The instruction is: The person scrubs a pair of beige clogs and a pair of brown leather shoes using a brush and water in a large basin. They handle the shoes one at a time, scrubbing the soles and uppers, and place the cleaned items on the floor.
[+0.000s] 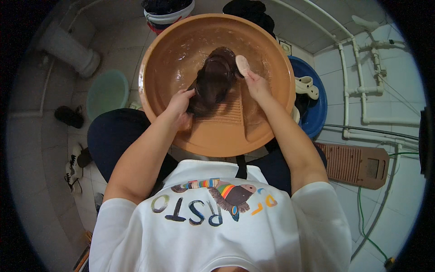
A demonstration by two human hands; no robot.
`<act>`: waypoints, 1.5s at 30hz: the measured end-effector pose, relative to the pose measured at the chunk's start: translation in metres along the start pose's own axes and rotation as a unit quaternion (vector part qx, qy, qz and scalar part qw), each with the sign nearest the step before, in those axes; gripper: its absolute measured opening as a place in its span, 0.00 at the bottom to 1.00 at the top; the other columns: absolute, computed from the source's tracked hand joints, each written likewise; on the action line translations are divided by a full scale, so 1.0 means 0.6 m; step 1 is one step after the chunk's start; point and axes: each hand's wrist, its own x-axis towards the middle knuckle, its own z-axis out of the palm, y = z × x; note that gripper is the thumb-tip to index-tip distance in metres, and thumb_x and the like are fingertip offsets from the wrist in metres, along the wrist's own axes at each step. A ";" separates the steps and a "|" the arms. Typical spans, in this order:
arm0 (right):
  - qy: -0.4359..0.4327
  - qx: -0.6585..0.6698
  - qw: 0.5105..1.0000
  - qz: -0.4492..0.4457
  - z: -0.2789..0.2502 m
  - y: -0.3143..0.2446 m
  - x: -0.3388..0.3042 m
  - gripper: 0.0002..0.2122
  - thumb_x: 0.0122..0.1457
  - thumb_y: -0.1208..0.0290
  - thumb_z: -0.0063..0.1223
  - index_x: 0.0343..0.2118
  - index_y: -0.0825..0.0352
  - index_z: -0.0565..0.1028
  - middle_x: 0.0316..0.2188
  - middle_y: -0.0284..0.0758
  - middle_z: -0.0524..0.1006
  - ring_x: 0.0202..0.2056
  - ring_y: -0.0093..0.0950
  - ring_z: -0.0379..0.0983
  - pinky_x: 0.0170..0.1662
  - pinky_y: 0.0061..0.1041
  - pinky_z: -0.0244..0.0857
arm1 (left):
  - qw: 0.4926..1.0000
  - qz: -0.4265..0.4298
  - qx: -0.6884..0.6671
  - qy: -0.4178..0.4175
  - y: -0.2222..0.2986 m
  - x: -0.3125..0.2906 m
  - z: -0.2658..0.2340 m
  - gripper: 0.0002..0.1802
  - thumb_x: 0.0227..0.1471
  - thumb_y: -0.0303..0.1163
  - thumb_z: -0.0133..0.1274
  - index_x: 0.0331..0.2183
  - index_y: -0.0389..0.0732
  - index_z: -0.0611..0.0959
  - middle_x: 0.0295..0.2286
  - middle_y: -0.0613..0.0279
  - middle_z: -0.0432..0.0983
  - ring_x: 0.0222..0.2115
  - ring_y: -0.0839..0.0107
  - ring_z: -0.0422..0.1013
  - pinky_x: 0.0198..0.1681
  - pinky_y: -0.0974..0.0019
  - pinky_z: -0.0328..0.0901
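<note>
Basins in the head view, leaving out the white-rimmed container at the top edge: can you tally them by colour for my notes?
Orange basin: 1
Blue basin: 1
Pale green basin: 1
Total: 3

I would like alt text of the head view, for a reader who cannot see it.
A person's left hand holds a dark item, maybe a shoe, in an orange basin; the right hand holds a pale object beside it. At right are a blue basin with a cream clog and a washboard; at left, a green basin.
</note>
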 end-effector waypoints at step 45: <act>-0.063 -0.250 0.965 0.048 -0.025 0.059 0.041 0.18 0.57 0.62 0.42 0.50 0.55 0.67 0.43 0.43 0.72 0.44 0.39 0.69 0.48 0.30 0.60 | 0.503 0.495 0.708 -0.013 -0.021 -0.034 0.015 0.14 0.43 0.37 0.55 0.30 0.37 0.77 0.47 0.51 0.64 0.44 0.57 0.65 0.46 0.60 0.61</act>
